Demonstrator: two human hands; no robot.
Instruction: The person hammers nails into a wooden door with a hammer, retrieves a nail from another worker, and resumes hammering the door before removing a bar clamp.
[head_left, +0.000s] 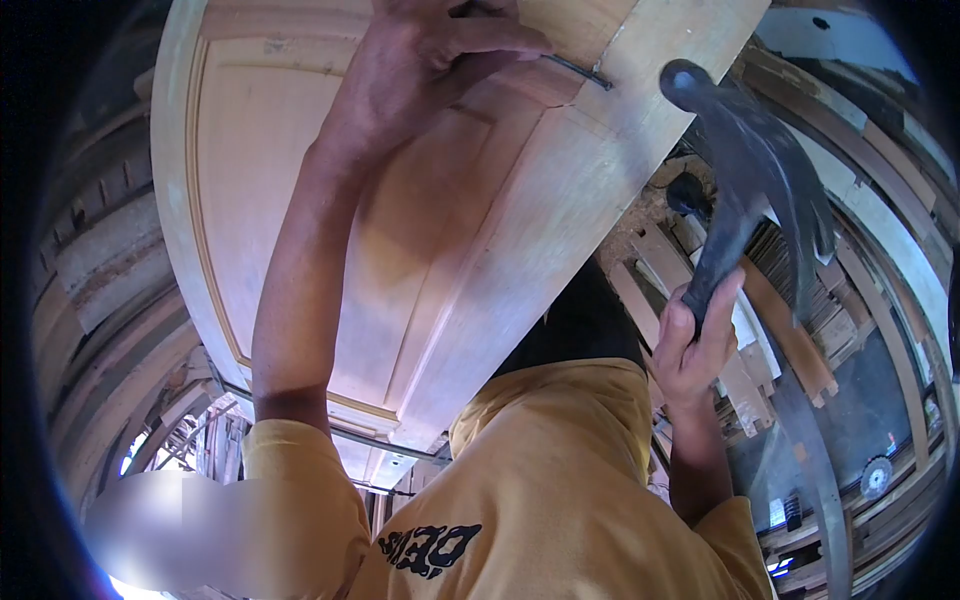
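Observation:
A pale wooden panelled door (540,240) lies across the upper middle, with raised mouldings around its panels. Over its far part, my left hand (440,50) pinches a thin dark metal rod (575,70) between thumb and fingers. The rod's tip meets the door's frame near a joint line. My right hand (700,335) is closed around the handle of a dark claw hammer (750,140), raised beside the door's right edge. The round hammer face is near the rod's tip, and a gap shows between them.
Wood strips and offcuts (790,350) are piled below the door on the right. More stacked boards (110,260) stand at the left. A round toothed disc (876,478) is at the lower right. My yellow shirt fills the bottom.

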